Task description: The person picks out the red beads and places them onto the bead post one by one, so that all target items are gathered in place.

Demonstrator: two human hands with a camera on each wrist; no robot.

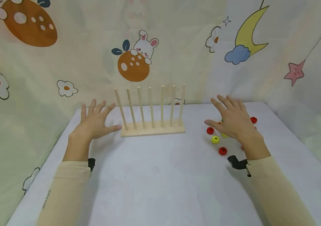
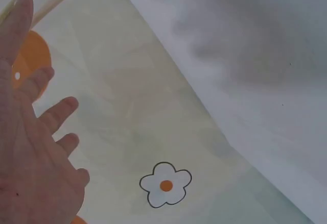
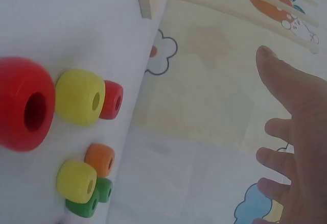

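A wooden rack [image 1: 153, 129] with several upright pegs on a flat base stands at the middle back of the table. My left hand [image 1: 93, 124] is spread in the air just left of it, thumb pointing toward the base, holding nothing. On the right, my right hand [image 1: 233, 119] hovers with fingers spread above loose beads and hides some of them. A red bead [image 1: 222, 151] and a yellow bead [image 1: 215, 139] lie in front of it. In the right wrist view, an orange bead [image 3: 100, 159] and a green bead [image 3: 83, 204] sit near another yellow bead [image 3: 76, 181].
The white table [image 1: 155, 182] ends at the back against a printed cloth [image 1: 183, 62] with rabbits, flowers and a moon. More cloth hangs along both sides. Another red bead [image 1: 253, 120] lies beyond my right hand, to its right.
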